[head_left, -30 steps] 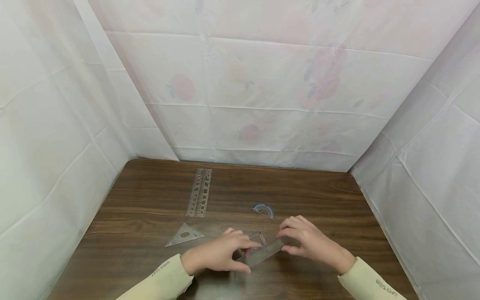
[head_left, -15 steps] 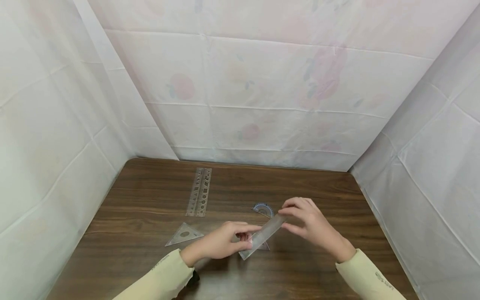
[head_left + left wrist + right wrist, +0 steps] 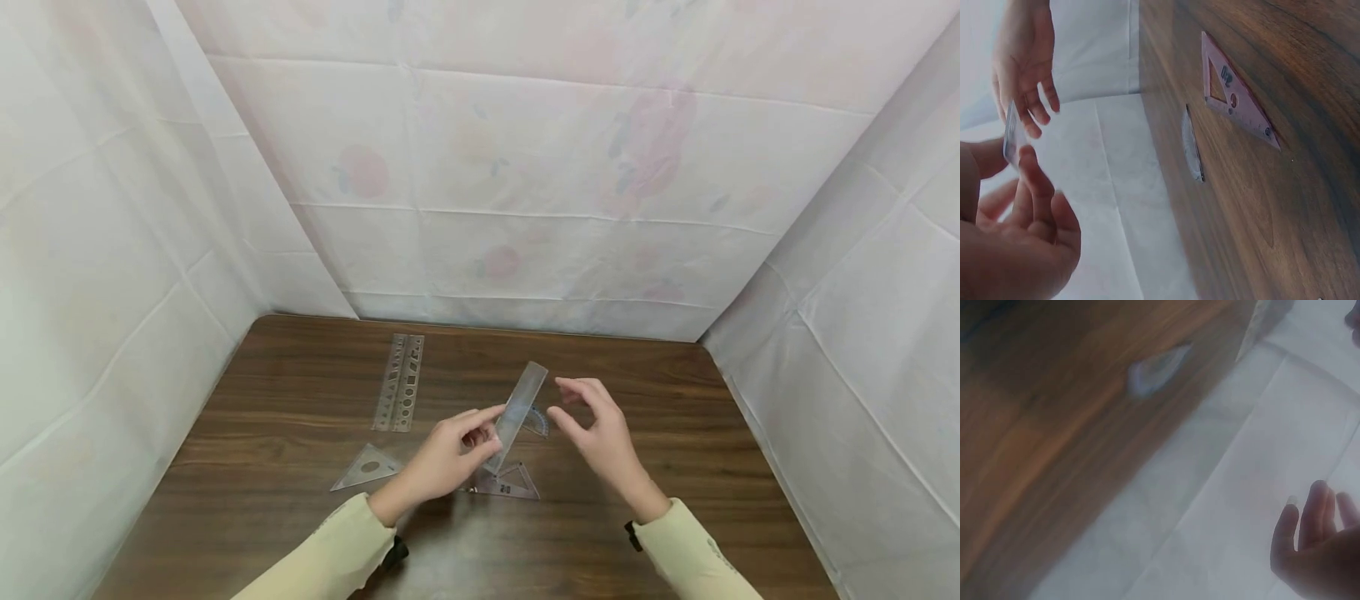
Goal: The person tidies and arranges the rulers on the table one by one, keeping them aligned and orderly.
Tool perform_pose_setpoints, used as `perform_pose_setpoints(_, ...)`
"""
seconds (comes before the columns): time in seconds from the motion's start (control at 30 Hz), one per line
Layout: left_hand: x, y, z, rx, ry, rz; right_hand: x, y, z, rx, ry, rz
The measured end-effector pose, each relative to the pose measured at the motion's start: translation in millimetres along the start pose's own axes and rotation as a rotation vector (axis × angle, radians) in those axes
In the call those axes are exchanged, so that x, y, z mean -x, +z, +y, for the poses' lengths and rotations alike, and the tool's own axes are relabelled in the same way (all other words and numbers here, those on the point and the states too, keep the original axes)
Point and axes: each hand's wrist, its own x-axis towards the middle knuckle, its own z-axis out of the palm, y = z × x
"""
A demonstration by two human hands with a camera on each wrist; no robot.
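Note:
My left hand (image 3: 446, 457) pinches a clear ruler (image 3: 522, 404) between thumb and fingers near its lower end. The ruler is raised above the table and slants up to the right; in the left wrist view this ruler (image 3: 1014, 134) appears nearly edge-on. Just right of it, apart from it, my right hand (image 3: 606, 433) has parted, bent fingers and holds nothing. Partly behind the ruler lies a blue-marked protractor (image 3: 537, 423). A pinkish set square (image 3: 1250, 119) lies flat on the table below the ruler, its left part covered by my left hand in the head view.
A clear set square (image 3: 366, 468) lies left of my left hand. Farther back, two stencil rulers (image 3: 409, 383) lie side by side on the brown wooden table (image 3: 300, 375). White patterned sheets (image 3: 487, 167) stand around the table's back and sides.
The ruler has risen from low over the pinkish set square and turned steeper, its far end pointing away. My right hand has let go of it and moved slightly aside.

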Motion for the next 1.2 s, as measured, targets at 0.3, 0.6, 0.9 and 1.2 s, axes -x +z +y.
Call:
perform_pose_setpoints(0.3, -7.9, 2.0, -4.6, 0.008, -0.047, 0.154, -12.6, 32.7, -19.3, -0.157, 0.109, -0.086)
perform_pose_setpoints(0.6, -10.8, 1.3, -10.1, -0.017, -0.064, 0.219, -23.6, 54.9, -29.6, -0.218, 0.212, -0.168)
perform_pose_setpoints(0.9, -10.8, -7.6, -26.8, -0.086, -0.047, 0.212, -32.2, 71.3, -27.9, -0.232, 0.208, -0.201)
perform_pose_setpoints(1.2, -15.6, -31.3, -39.4, -0.152, -0.068, 0.113, -46.5, 89.4, -19.1, -0.269, 0.21, -0.249)
